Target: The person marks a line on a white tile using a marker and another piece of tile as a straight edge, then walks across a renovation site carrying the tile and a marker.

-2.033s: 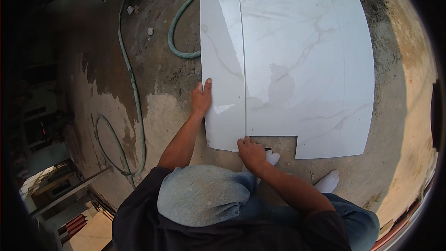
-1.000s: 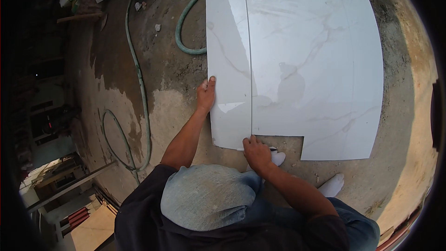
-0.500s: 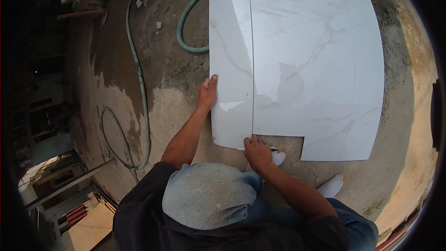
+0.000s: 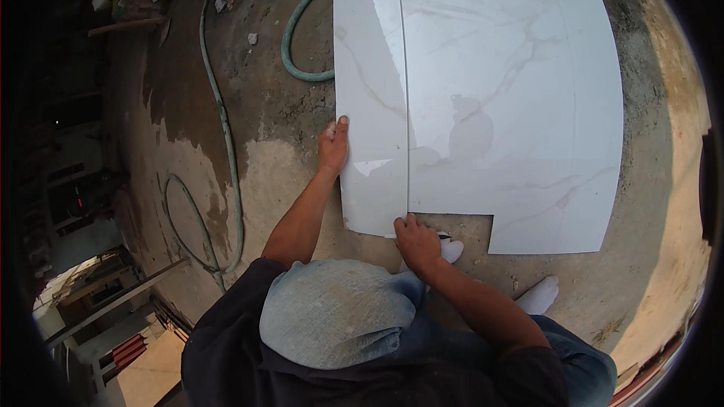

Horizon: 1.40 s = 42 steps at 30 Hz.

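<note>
A narrow white marble-veined tile strip [image 4: 371, 98] lay on the rough concrete floor [image 4: 279, 151], touching the large white notched tile [image 4: 513, 98] along one edge. The left hand [image 4: 332, 147] gripped the strip's left edge — fingers together — while the right hand [image 4: 413, 240] pinched its near corner.

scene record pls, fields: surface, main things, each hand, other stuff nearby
surface: rough concrete floor, partly damp and stained
main things: narrow white marble-look tile strip beside large white tile with a notch cut in its near edge
left hand: gripping the strip's left edge
right hand: on the strip's near corner, at the seam
other: green hose looping across the floor; debris at top left
</note>
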Tool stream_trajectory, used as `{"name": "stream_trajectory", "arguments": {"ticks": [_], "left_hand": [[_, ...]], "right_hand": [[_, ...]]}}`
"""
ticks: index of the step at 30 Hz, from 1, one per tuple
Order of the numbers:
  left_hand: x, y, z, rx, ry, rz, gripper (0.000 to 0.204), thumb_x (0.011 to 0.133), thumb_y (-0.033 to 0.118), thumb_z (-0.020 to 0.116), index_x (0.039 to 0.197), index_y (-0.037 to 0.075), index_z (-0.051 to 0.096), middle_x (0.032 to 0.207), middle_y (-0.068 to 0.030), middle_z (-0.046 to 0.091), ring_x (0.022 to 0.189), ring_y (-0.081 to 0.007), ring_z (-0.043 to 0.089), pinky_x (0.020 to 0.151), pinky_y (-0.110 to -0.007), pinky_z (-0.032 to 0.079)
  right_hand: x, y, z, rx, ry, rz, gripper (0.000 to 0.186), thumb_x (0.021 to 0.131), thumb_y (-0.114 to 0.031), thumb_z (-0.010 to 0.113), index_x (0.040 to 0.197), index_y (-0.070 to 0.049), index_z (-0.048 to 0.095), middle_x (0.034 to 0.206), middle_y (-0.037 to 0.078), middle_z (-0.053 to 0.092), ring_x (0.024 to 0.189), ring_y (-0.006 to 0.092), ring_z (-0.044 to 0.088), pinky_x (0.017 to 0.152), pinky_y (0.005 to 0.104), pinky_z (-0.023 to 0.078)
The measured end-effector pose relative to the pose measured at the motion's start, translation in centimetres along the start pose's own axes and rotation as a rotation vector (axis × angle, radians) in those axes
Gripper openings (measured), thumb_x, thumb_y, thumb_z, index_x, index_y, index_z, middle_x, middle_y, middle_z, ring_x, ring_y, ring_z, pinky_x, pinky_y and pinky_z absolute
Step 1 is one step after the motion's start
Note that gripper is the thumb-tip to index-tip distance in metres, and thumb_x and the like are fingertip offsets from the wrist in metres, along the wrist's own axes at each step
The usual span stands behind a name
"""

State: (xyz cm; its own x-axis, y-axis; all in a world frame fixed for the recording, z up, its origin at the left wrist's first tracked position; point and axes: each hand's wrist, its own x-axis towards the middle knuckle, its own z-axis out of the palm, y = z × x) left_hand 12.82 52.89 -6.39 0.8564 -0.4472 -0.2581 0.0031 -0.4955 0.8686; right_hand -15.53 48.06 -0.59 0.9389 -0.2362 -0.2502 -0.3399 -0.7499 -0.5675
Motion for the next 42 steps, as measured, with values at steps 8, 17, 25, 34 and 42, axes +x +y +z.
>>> {"name": "stream_trajectory", "arguments": {"ticks": [8, 17, 25, 34, 42], "left_hand": [[-0.3, 1.2, 0.4, -0.035, 0.036, 0.014, 0.048, 0.094, 0.045, 0.050, 0.073, 0.002, 0.055, 0.069, 0.0037, 0.050, 0.068, -0.0064, 0.042, 0.061, -0.024, 0.038], [-0.6, 1.5, 0.4, -0.073, 0.002, 0.023, 0.047, 0.095, 0.044, 0.050, 0.079, 0.001, 0.058, 0.073, 0.0024, 0.054, 0.070, -0.0068, 0.045, 0.064, -0.024, 0.041], [-0.3, 1.1, -0.1, -0.005, 0.024, 0.015, 0.049, 0.094, 0.046, 0.050, 0.079, 0.000, 0.058, 0.073, 0.0019, 0.054, 0.070, -0.0071, 0.046, 0.065, -0.024, 0.041], [-0.2, 1.4, 0.1, 0.007, -0.020, -0.041, 0.047, 0.096, 0.041, 0.049, 0.098, -0.003, 0.063, 0.091, -0.0035, 0.063, 0.084, -0.0081, 0.053, 0.076, -0.023, 0.044], [-1.5, 3.0, 1.2, 0.214, 0.041, 0.054, 0.056, 0.095, 0.048, 0.045, 0.094, -0.007, 0.060, 0.085, -0.0103, 0.063, 0.082, -0.0152, 0.055, 0.076, -0.030, 0.045]], "right_hand": [[0.2, 0.0, 0.2, 0.011, -0.069, 0.036, 0.032, 0.073, -0.021, 0.070, 0.094, -0.007, 0.051, 0.091, 0.012, 0.053, 0.082, 0.0265, 0.062, 0.061, 0.0366, 0.053], [0.0, 0.0, 0.1, 0.006, 0.031, -0.013, 0.015, 0.078, -0.011, 0.057, 0.091, -0.006, 0.052, 0.086, 0.010, 0.054, 0.074, 0.0234, 0.063, 0.055, 0.0349, 0.053], [0.1, -0.1, -0.2, -0.002, 0.019, -0.003, 0.012, 0.079, -0.011, 0.056, 0.089, -0.007, 0.052, 0.086, 0.010, 0.054, 0.074, 0.0232, 0.063, 0.056, 0.0342, 0.053], [-0.3, 0.4, 0.7, 0.060, -0.098, 0.064, 0.031, 0.076, -0.021, 0.069, 0.094, -0.006, 0.049, 0.086, 0.013, 0.059, 0.082, 0.0283, 0.063, 0.063, 0.0389, 0.053], [-0.8, 1.4, -0.3, 0.165, -0.123, 0.106, 0.031, 0.075, -0.018, 0.070, 0.094, -0.005, 0.049, 0.086, 0.015, 0.059, 0.082, 0.0327, 0.063, 0.066, 0.0430, 0.052]]}}
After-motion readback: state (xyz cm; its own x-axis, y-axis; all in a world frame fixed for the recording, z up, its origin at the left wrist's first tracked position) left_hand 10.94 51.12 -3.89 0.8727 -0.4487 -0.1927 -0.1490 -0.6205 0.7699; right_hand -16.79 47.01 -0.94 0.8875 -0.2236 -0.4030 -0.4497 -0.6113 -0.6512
